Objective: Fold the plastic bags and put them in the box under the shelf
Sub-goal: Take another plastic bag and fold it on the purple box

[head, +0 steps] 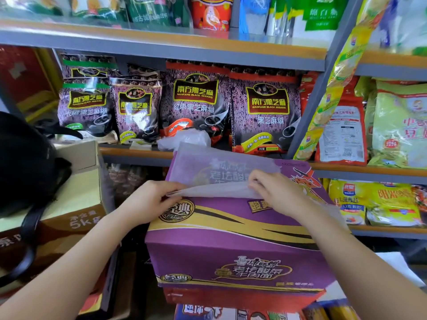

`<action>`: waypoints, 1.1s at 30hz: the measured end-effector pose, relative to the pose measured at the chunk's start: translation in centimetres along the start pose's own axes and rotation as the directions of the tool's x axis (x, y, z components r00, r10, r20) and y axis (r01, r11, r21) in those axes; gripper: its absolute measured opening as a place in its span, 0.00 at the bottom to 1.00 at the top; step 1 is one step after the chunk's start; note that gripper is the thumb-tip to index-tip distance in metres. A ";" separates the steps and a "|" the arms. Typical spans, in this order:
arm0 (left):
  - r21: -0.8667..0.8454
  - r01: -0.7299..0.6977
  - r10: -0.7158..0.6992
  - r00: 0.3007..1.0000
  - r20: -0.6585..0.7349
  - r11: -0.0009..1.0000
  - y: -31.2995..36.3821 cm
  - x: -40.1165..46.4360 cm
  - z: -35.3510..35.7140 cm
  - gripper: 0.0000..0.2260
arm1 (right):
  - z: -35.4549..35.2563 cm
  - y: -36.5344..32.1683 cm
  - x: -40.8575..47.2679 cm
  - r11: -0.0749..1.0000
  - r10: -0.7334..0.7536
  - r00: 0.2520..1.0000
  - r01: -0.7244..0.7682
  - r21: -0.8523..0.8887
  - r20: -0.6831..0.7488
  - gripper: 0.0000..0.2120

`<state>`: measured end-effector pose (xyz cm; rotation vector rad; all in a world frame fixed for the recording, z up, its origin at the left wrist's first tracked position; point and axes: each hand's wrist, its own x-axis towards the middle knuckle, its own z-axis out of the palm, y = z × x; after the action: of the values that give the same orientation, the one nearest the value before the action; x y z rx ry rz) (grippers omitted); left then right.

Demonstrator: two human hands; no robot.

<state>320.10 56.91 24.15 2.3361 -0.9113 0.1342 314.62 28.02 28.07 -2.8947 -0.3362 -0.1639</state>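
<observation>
On the purple cardboard carton's [231,218] top, left hand [147,199] and right hand [275,192] each pinch the translucent white plastic bag's [215,172] near folded edge.

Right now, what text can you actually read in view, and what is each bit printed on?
"NANFANG BLACK SESAME" and "南方黑芝麻": purple sesame bags on the shelf.
"黑芝麻糊": the rightmost of those bags.
"Classic" and "经典": round badge on top of the purple box.
"老坛酸菜牛肉面": front of that box.
"5k", cut off: brown carton at left.
Yellow and green packets at right, top-shelf packs: too blurred to read.
</observation>
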 end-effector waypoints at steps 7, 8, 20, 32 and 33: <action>-0.527 0.072 -0.114 0.992 -0.049 0.847 2.9 0.2 0.1 0.10 | -4.0 -1.0 -1.8 0.983 0.000 0.973 -0.043 0.179 0.230 0.17; -0.597 0.072 -0.109 0.994 -0.025 0.799 3.1 0.2 0.2 0.11 | -4.4 -1.4 -2.0 0.989 -0.024 0.957 -0.018 0.144 0.289 0.17; -0.684 0.240 -0.349 0.937 -0.024 0.689 2.9 0.1 1.0 0.11 | -5.6 -2.3 2.7 0.982 0.134 0.777 -0.189 0.024 0.615 0.03; 0.002 0.445 -0.427 0.861 -0.277 0.895 1.6 3.8 1.3 0.11 | 1.7 0.4 8.3 0.988 0.115 0.972 -0.091 -0.127 0.204 0.09; 0.032 0.456 -0.433 0.862 -0.263 0.889 1.6 4.1 1.3 0.11 | 2.1 0.7 8.5 0.987 0.119 0.977 -0.097 -0.129 0.175 0.10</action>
<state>322.01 52.89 25.21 2.4794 -0.2302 0.2758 323.16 29.62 27.09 -3.0449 -0.2043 0.1036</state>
